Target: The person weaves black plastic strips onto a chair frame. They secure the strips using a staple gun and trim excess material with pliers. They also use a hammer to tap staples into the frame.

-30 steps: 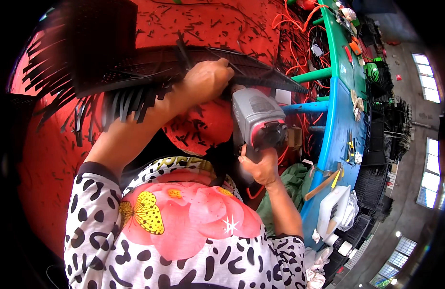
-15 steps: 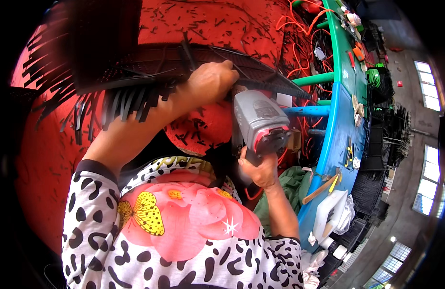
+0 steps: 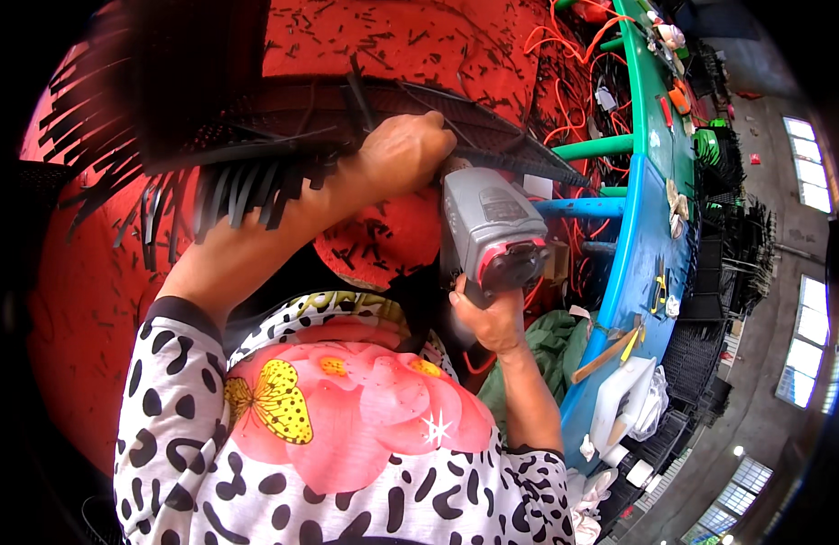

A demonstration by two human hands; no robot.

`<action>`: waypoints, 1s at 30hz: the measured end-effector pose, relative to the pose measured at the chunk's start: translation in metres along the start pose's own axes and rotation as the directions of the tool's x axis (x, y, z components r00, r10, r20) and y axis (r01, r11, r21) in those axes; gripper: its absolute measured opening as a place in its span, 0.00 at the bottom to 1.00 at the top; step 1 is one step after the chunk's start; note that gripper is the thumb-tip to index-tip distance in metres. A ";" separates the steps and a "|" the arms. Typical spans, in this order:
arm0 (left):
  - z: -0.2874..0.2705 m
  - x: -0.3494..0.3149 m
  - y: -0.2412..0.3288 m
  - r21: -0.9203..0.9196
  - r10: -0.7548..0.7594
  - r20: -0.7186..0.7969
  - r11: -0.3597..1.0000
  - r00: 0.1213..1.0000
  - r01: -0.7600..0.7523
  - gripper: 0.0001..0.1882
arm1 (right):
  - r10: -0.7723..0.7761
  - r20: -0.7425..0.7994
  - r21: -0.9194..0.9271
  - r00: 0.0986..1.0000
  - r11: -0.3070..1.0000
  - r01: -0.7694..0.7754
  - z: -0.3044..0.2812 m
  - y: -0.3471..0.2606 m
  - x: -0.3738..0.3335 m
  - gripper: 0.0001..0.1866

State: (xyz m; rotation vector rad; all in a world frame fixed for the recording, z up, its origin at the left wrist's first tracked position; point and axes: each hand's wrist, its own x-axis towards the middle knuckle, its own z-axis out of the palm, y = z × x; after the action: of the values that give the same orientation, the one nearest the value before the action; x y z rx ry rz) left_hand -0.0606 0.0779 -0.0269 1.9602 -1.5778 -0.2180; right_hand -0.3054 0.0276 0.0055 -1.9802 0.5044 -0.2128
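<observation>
My right hand (image 3: 494, 318) is wrapped round the handle of a grey air staple gun (image 3: 492, 213) with a red ring and a black cap at its rear. The gun's nose meets the edge of a dark woven wicker frame (image 3: 492, 136), just beside my left hand. Closed over that same edge is my left hand (image 3: 408, 150), knuckles up; its fingertips are hidden. Loose black strips (image 3: 247, 195) hang from the frame in a fringe along my left forearm. What lies under the gun's nose cannot be made out.
Red cloth (image 3: 392, 41) strewn with black offcuts covers the floor. To the right runs a blue and green workbench (image 3: 628, 263) with pliers (image 3: 658, 286) and a wooden strip (image 3: 605, 356) on it. Orange air hoses (image 3: 569, 100) tangle beneath. Green fabric (image 3: 551, 354) lies by my right forearm.
Both hands, the staple gun and the frame keep nearly the same places. The left hand and gun have shifted very slightly to the right in the picture.
</observation>
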 end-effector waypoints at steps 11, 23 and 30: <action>0.010 -0.007 -0.009 -0.011 0.075 -0.148 0.997 0.986 -0.078 0.12 | 0.088 0.008 -0.003 0.996 0.996 -0.088 0.003 -0.007 0.000 0.05; 0.009 -0.021 -0.021 -0.053 0.081 -0.102 0.995 0.991 -0.087 0.16 | 0.035 -0.522 0.266 0.852 0.956 0.124 -0.092 -0.015 -0.017 0.17; -0.028 -0.053 -0.010 -0.114 0.152 -0.001 0.982 0.988 -0.151 0.17 | 0.242 -0.698 -0.170 0.674 0.858 -0.485 -0.225 0.029 -0.003 0.40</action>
State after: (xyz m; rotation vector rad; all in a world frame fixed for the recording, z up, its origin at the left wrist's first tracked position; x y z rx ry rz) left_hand -0.0540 0.1383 -0.0227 1.7458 -1.6737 -0.2482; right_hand -0.3979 -0.1660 0.0809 -2.0449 1.4903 -0.6132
